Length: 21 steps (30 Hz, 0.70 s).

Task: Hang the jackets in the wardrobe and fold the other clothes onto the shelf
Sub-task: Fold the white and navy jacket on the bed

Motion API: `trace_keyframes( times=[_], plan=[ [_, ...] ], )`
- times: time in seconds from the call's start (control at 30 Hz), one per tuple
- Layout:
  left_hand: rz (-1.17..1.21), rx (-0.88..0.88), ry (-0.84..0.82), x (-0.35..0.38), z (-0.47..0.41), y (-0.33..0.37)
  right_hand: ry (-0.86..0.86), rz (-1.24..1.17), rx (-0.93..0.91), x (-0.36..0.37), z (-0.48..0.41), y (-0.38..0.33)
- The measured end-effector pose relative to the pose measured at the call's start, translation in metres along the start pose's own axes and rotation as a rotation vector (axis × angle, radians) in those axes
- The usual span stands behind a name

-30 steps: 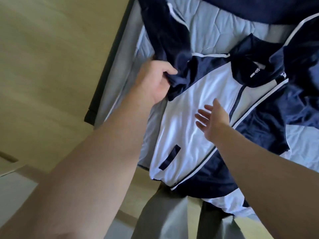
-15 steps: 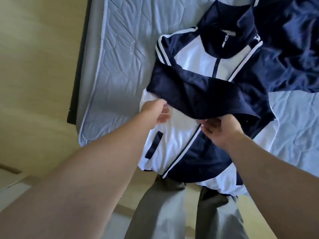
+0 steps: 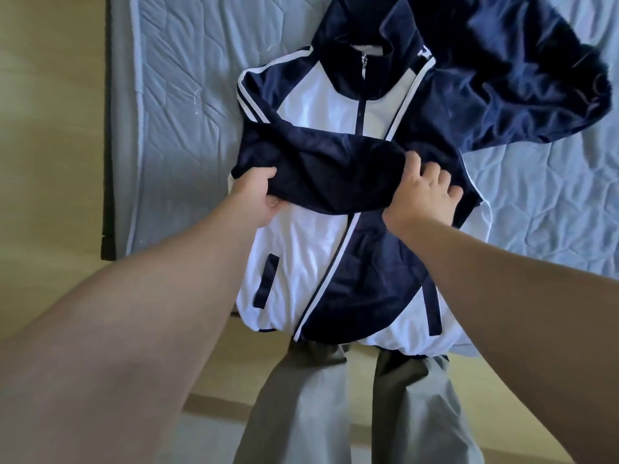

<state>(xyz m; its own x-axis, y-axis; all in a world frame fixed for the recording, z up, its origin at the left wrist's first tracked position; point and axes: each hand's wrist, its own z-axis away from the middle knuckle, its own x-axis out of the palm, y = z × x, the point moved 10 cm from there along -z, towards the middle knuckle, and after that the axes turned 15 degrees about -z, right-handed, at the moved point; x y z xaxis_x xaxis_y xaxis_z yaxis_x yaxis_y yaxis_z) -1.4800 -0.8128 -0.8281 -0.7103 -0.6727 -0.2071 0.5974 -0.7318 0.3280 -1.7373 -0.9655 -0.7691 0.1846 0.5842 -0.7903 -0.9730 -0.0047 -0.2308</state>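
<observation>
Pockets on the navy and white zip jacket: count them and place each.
2. One navy slit pocket sits on the lower white panel of the navy and white zip jacket, image left; the other sits lower right, beside the right forearm. The folded sleeve may hide more.

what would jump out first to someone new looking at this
A navy and white jacket lies front up in the middle of a pale blue mattress, its hem over the near edge. Its navy sleeve lies across the chest, gripped by the left hand at one end and the right hand at the other. A crumpled dark navy garment lies upper right.
</observation>
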Motion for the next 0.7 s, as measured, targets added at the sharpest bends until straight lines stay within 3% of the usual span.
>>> trace_keyframes(
  times=[0.13,0.2,0.37,0.43,0.5,0.6,0.7],
  plan=[
    [0.028,-0.023,-0.017,0.007,0.003,-0.007,-0.059,0.363,-0.344,0.012,0.029,-0.005],
    [0.059,-0.018,0.005,0.009,-0.001,-0.004,-0.161,0.508,-0.389,0.033,0.055,0.009],
    [-0.038,-0.092,0.007,0.01,-0.001,-0.007,-0.659,0.397,0.155,0.099,0.137,0.095],
    [-0.069,-0.112,0.022,0.009,-0.001,-0.012,-0.885,0.347,0.256,0.125,0.169,0.102],
    [-0.1,-0.094,0.039,0.006,-0.006,-0.013,-0.99,0.353,0.242,0.138,0.176,0.091],
    [-0.141,-0.07,0.057,0.004,-0.008,-0.012,-0.782,0.243,0.2,0.132,0.144,0.073],
    [-0.196,-0.084,0.141,-0.009,-0.013,-0.014,-0.399,0.14,0.097,0.099,0.107,0.053]
  ],
)
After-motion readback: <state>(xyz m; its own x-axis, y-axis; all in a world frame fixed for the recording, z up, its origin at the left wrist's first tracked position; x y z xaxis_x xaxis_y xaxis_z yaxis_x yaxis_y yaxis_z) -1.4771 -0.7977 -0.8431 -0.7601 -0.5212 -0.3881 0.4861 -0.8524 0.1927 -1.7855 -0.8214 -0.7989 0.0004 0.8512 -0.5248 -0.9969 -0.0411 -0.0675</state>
